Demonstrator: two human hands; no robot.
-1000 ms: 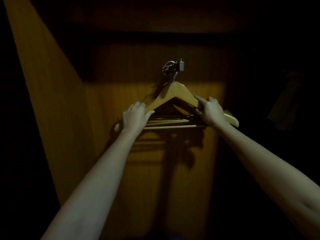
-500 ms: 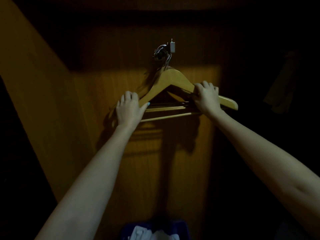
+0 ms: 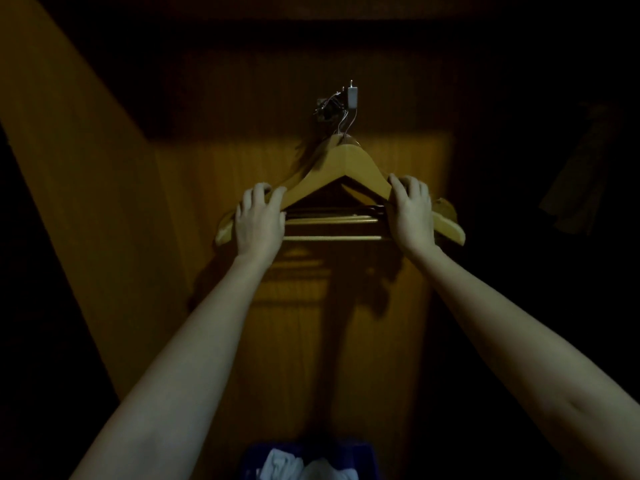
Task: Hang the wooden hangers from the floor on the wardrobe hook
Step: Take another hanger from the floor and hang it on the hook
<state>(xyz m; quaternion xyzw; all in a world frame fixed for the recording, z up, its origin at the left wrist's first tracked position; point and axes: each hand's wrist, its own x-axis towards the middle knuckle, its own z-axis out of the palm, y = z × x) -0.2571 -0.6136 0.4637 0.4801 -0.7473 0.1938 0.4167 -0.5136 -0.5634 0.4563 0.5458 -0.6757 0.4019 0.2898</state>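
Dim wardrobe interior, wooden back panel point(image 3: 311, 341) lit in a warm patch, side wall point(image 3: 69, 168) angled at left, rest in deep shadow. Wooden hangers point(image 3: 346, 164) are seen bunched on the wardrobe hook point(image 3: 334, 105), their wire necks looped over it, well up off the floor.

Change since a second ago: the right hand point(image 3: 414, 216) was resting on the front hanger's arm with a finger extended; it is now closed over that arm near the shoulder. The left hand point(image 3: 259, 220) has been kept on the opposite arm, fingers curled over the top edge. The bunch, skewed rightward half a second ago, is now squared up and level under the hook. Judged meaning: the front hanger is already hooked and the bunch is being straightened, so this hanging step looks nearly finished; release is probably next.

Grip state: both hands clamped on the hanger arms, left and right each wrapped over the wood.

Counts: two hands, one hook. At least three hangers are judged from the stacked lower bars and the offset ends at right; the exact number cannot be told in this light. One blue container point(image 3: 311, 459) with white cloth point(image 3: 298, 465) is seen at the bottom edge. Floor not visible, so any hangers left there cannot be counted.
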